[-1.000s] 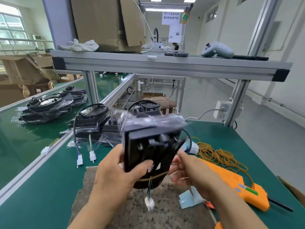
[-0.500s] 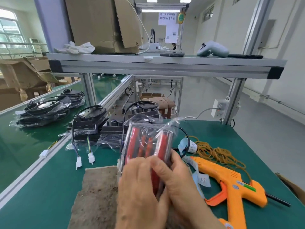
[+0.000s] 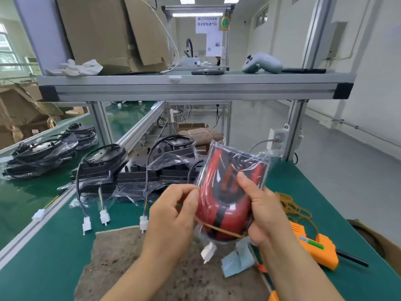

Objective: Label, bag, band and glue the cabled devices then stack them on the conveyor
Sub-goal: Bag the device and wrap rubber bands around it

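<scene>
My right grip point(image 3: 267, 211) clasps the bagged device point(image 3: 225, 192) above the near table point(image 3: 43, 257); my left grip point(image 3: 171, 218) pinches the rubber band point(image 3: 219, 229) at its left edge. I judge it light, rigid and film-slippery: hold the body's sides.

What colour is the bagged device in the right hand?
Red, with a black centre and black stripe; the device shows best in the head view.

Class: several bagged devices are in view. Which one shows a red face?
The device gripped in the right hand while the left hand pinches its rubber band. The bench pile and conveyor pile show only black.
</scene>
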The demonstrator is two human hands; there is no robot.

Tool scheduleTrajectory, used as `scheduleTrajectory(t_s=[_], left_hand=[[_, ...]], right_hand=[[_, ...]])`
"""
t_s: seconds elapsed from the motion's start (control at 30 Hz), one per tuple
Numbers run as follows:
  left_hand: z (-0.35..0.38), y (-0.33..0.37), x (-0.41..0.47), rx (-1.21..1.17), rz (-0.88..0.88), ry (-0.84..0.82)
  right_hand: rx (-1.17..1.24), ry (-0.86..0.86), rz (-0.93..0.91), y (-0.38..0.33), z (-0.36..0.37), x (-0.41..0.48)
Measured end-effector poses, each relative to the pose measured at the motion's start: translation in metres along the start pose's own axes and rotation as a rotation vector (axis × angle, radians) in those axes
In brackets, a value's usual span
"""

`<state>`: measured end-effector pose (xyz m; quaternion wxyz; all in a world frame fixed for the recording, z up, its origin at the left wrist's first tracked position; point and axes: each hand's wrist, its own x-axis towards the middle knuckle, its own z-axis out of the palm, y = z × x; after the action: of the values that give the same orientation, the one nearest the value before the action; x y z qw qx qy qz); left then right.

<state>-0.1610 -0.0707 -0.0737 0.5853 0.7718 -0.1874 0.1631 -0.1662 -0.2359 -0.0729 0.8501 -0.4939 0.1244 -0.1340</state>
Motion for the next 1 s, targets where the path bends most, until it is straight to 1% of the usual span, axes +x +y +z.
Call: scheduleTrajectory(t_s=[0.2,0.33,0.4,0.53,0.6,0.7,0.73,0.77,0.83,0.87,0.9,0.93,1.0], left_hand=[[0.059,0.007,0.045,0.05,0.067,-0.111],[0.106,0.003,0.078,0.165,0.004,-0.254],[0.128,0.001,0.093,0.289,0.003,-0.393],[0.166,0.001,0.102,0.616,-0.013,-0.764],[0.18,-0.006,0.1,0.749,-0.024,-0.85],[0.195,-0.022,0.095,0.791,-0.096,-0.912],[0.197,-0.024,0.092,0.745,-0.132,-0.907],[0.199,-0.027,0.09,0.627,-0.203,-0.857],[0.196,-0.025,0.082,0.233,-0.419,-0.724],[0.193,-0.025,0.08,0.062,-0.514,-0.623],[0.191,-0.026,0.081,-0.035,-0.564,-0.558],[0.189,-0.025,0.083,-0.08,-0.568,-0.524],[0.183,-0.016,0.083,-0.179,-0.564,-0.505]], right_hand=[[0.11,0.177,-0.094,-0.041,-0.049,0.021],[0.115,0.19,-0.115,-0.06,-0.092,0.023],[0.159,0.19,-0.118,-0.066,-0.111,0.02],[0.174,0.192,-0.092,-0.071,-0.128,0.012],[0.176,0.192,-0.083,-0.071,-0.129,0.01],[0.172,0.19,-0.061,-0.071,-0.125,0.007],[0.168,0.183,-0.054,-0.071,-0.123,0.006],[0.164,0.178,-0.047,-0.07,-0.122,0.006],[0.154,0.167,-0.042,-0.068,-0.121,0.005],[0.149,0.163,-0.041,-0.067,-0.12,0.004],[0.144,0.159,-0.038,-0.066,-0.118,0.004],[0.143,0.154,-0.038,-0.065,-0.117,0.005],[0.158,0.124,-0.044,-0.063,-0.115,0.005]])
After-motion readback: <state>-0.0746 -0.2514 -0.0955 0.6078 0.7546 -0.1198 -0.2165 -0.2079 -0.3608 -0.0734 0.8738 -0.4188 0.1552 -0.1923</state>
